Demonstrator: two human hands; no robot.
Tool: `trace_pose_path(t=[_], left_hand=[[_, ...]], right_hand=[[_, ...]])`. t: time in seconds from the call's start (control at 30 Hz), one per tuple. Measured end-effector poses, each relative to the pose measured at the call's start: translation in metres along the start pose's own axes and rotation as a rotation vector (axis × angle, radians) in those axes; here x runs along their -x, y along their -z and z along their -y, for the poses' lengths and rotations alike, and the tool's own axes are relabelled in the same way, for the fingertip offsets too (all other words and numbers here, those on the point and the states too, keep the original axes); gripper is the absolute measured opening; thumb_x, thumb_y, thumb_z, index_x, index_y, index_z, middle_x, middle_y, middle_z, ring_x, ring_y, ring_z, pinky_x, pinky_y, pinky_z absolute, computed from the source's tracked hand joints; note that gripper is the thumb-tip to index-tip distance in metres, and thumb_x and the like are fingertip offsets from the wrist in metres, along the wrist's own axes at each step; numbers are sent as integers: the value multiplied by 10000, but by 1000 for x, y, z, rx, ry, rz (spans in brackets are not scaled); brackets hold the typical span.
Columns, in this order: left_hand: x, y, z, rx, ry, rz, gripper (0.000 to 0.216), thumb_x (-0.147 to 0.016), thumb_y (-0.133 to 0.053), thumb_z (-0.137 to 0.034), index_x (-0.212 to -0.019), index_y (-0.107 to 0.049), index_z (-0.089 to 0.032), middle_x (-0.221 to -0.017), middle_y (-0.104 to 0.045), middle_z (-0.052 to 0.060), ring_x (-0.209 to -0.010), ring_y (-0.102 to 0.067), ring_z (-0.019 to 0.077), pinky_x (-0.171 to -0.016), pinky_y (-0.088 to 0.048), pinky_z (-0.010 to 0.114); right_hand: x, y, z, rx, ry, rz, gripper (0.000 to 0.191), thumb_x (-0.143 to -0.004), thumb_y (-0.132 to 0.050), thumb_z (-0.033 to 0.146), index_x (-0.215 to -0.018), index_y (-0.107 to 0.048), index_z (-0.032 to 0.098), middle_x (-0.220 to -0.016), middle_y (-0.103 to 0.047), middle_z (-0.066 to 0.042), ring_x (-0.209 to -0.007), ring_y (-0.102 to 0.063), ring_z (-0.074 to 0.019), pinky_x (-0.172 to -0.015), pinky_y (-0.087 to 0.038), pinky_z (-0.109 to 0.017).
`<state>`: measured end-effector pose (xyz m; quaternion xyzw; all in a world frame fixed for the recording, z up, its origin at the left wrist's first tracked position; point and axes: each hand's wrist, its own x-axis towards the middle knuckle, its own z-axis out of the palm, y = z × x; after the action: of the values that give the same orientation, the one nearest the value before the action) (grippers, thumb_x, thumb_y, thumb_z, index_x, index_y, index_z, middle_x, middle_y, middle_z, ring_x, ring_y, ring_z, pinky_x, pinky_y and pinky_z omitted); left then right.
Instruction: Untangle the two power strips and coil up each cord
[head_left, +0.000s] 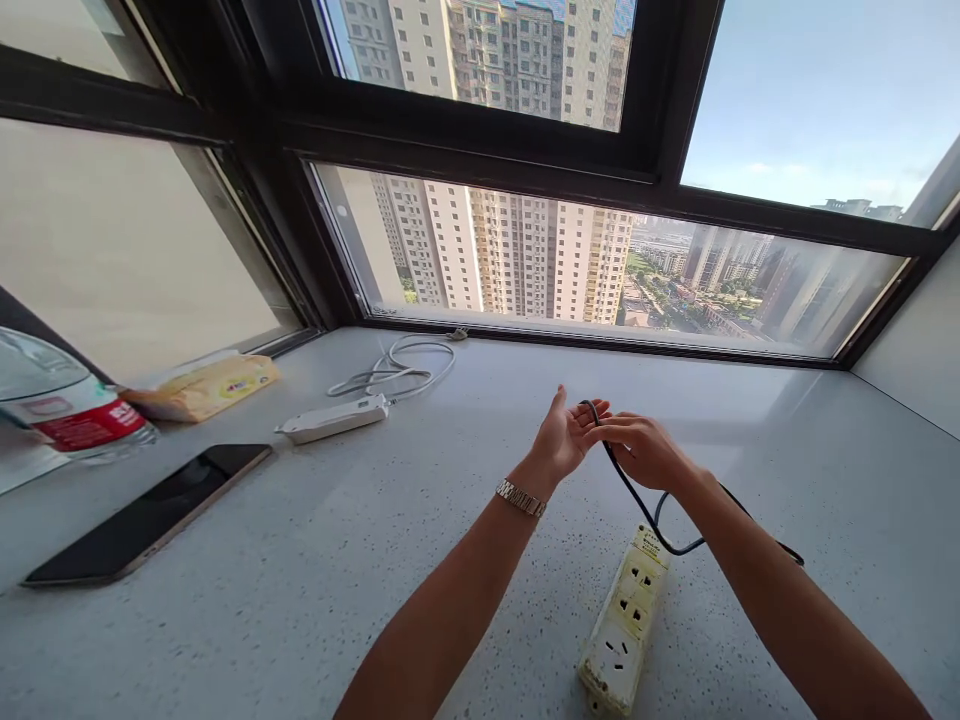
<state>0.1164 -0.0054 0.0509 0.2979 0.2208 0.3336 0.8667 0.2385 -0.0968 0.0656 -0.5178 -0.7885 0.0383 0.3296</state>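
My left hand [562, 440], with a metal-banded watch or bracelet [521, 497] at the wrist, is turned palm up with its thumb raised. A black power cord [626, 485] runs across its bent fingers, which hold it. From the right, my right hand [641, 447] pinches the same cord against the left fingers; its fingertips partly cover the cord. Below the hands lies a yellowed white power strip [621, 625], sockets up. The cord makes a loop near the strip's far end, and part of it passes behind my right forearm.
A white power strip [334, 418] with a coiled white cord [397, 372] lies left of my hands on the speckled white sill [300, 560]. Farther left are a black phone [150, 515], a tissue pack [210, 388] and a plastic bottle [71, 400]. Dark-framed windows border the sill.
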Motion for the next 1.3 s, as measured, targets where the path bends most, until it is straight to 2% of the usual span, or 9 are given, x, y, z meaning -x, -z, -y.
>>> trace_pose_path(t=[0.13,0.23,0.37,0.57,0.63,0.83,1.03,1.17,1.3], left_hand=[[-4,12,-37,276,-76,-149,337,-985,-327,-190,-685,-474,-144,-450,-400,-62,-362,-410,55,-455,-439,172],[5,26,-64,326,-147,-114,330,-989,-295,-143,-708,-468,-134,-442,-336,-88,-327,-311,18,-363,-314,99],[17,38,-88,362,-224,19,304,-978,-266,-120,-853,-541,-98,-454,-334,-85,-323,-301,26,-309,-233,107],[26,65,-113,343,-342,-64,363,-959,-214,-161,-812,-540,-96,-411,-301,-93,-279,-283,40,-284,-229,142],[26,75,-119,339,-351,-152,370,-966,-226,-205,-736,-504,-122,-390,-274,-99,-267,-273,43,-288,-244,152],[16,81,-115,414,-354,-256,413,-1004,-196,-261,-719,-470,-142,-418,-358,-71,-324,-394,62,-379,-378,161],[0,85,-106,472,-486,-328,470,-995,-92,-187,-633,-391,-171,-404,-293,-71,-308,-300,46,-366,-307,131],[-1,82,-105,451,-513,-305,454,-1001,-147,-213,-614,-383,-176,-399,-244,-78,-301,-243,47,-339,-238,145],[3,54,-91,298,-444,-197,418,-998,-291,-321,-623,-403,-174,-418,-204,-95,-295,-182,43,-309,-144,167]], right_hand=[[6,-52,-4,-287,-234,-82,451,-911,-477,347,-1354,-462,261,-1191,-624,-87,-646,-602,-118,-609,-478,-249],[14,-63,-20,-314,-399,100,537,-825,-597,485,-1265,-530,185,-1050,-663,-96,-562,-546,-96,-521,-421,-213],[23,-44,-35,-526,-500,534,540,-839,-479,625,-893,-681,127,-729,-656,-54,-567,-537,-105,-520,-412,-200],[44,13,-37,-605,-529,649,430,-759,-639,557,-730,-674,129,-508,-521,39,-447,-436,-75,-445,-342,-177],[56,30,-41,-597,-580,534,405,-759,-658,521,-638,-638,135,-444,-439,64,-406,-345,-61,-422,-289,-182],[74,56,-60,-956,-697,-192,438,-727,-675,555,-571,-534,171,-463,-319,81,-414,-311,-71,-427,-321,-220],[56,72,-62,-1055,-867,-412,319,-707,-703,442,-653,-536,176,-452,-237,120,-339,-137,-36,-308,-151,-182],[37,69,-61,-1042,-890,-675,269,-744,-628,381,-629,-462,203,-451,-237,116,-319,-156,-40,-297,-163,-182],[14,51,-43,-1039,-810,-906,242,-774,-582,400,-682,-475,203,-511,-350,87,-329,-243,-39,-319,-219,-190]])
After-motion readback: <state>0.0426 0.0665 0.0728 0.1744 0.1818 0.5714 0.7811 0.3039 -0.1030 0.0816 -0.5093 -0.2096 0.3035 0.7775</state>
